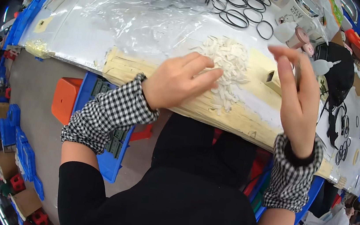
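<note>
My left hand [182, 81] is palm down at the left edge of a pile of small white strip-like pieces [227, 58]. Its fingers are bent and apart, the tips touching or just over the pieces; no held piece shows. To the right of the pile, my right hand [298, 97] is raised with long, stretched fingers and the thumb apart from them. Just left of that hand, a small cream block-like thing [274, 82] with a dark end stands on the yellowish mat [149, 71]. A dark patch behind the right thumb cannot be made out.
Clear plastic sheeting [148, 18] covers the table's left part. Black rubber rings [236, 18] lie at the back. To the right are white squeeze bottles [284, 32], a pink jar [299, 37] and a black bag [340, 73]. An orange stool [66, 98] stands below left.
</note>
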Tool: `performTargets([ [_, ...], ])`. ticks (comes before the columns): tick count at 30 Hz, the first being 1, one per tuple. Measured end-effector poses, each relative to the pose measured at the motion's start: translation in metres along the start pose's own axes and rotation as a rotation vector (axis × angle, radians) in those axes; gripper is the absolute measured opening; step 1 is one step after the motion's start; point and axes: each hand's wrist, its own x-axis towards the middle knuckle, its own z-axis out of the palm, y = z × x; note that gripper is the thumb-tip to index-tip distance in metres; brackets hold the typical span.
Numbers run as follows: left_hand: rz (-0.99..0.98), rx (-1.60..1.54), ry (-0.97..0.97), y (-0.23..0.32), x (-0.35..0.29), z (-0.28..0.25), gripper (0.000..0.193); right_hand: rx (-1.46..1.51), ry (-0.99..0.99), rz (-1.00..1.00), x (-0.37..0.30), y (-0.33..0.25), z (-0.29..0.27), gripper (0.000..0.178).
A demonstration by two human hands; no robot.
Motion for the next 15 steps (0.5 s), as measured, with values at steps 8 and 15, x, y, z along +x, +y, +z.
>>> performTargets([
  [8, -0.260, -0.235, -0.218, 0.037, 0.020, 0.032, 0.043, 0.074, -0.020, 0.302, -0.071, 0.008, -0.023, 0.013],
  [15, -0.246, -0.229, -0.178, 0.027, 0.038, 0.044, 0.020, 0.040, -0.050, 0.339, -0.076, 0.025, -0.020, 0.014],
])
